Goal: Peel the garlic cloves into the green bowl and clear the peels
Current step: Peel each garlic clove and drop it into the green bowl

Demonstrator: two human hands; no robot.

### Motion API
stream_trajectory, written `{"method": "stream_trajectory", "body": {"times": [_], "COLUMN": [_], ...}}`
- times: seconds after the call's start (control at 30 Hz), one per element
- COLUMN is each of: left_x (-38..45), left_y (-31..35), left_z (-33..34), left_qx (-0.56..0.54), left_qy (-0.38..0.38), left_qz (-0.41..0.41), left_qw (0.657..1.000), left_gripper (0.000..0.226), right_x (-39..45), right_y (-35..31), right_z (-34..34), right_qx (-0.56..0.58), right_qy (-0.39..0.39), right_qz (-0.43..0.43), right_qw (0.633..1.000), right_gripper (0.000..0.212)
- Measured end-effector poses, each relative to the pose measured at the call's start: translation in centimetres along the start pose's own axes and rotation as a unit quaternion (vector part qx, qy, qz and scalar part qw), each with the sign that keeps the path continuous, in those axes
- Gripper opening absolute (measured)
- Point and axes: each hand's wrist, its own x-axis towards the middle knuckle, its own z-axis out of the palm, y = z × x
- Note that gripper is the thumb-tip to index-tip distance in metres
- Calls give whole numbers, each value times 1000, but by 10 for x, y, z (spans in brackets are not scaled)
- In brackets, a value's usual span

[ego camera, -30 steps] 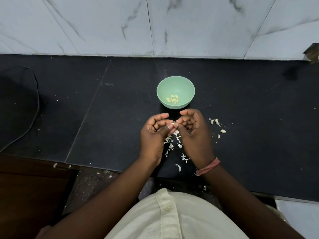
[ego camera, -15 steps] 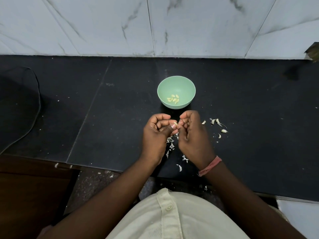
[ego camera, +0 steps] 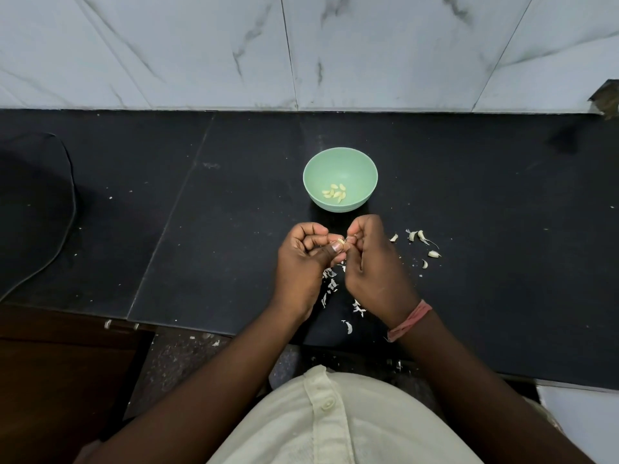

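One green bowl [ego camera: 340, 164] stands on the black counter [ego camera: 201, 229], and all places here are given from it. Inside it, on the floor of the bowl, lie about seven peeled cloves [ego camera: 334, 193] in a loose heap.

Just in front of the bowl and slightly left, the left hand [ego camera: 301, 266] is raised above the counter, fingers curled inward, thumb and forefinger pinching one garlic clove [ego camera: 340, 242]. Directly in front of the bowl, the right hand [ego camera: 373, 266] meets it, fingers curled, fingertips nipping the same clove; a pink band [ego camera: 410, 320] circles its wrist.

Below the two hands, nearer the person than the bowl, a scatter of white peels [ego camera: 331, 284] lies on the counter, too many and too small to count.

To the front right of the bowl, five unpeeled cloves [ego camera: 421, 235] lie apart from each other.
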Motion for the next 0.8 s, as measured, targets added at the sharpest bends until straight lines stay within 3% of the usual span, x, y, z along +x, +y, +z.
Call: {"method": "stream_trajectory", "body": {"times": [0.23,0.5,0.67,0.8], "left_x": [2,3,2,0], "left_y": [6,6,3,2], "left_z": [-5,-9,-8,-9], "left_qx": [55,95,10,-121], "left_qy": [-46,-67,-51,-44], "left_qz": [19,51,4,-83], "left_qw": [997,992,999,988], "left_gripper": [26,26,27,21], "right_x": [1,0,2,3], "right_y": [3,1,-7,-3], "right_z": [-6,-4,-7,-8], "right_qx": [-8,20,150,128], "right_qy": [-60,-61,-35,11], "right_qz": [-21,0,97,158], "right_qw": [998,998,983,979], "right_gripper": [24,19,18,17]}}
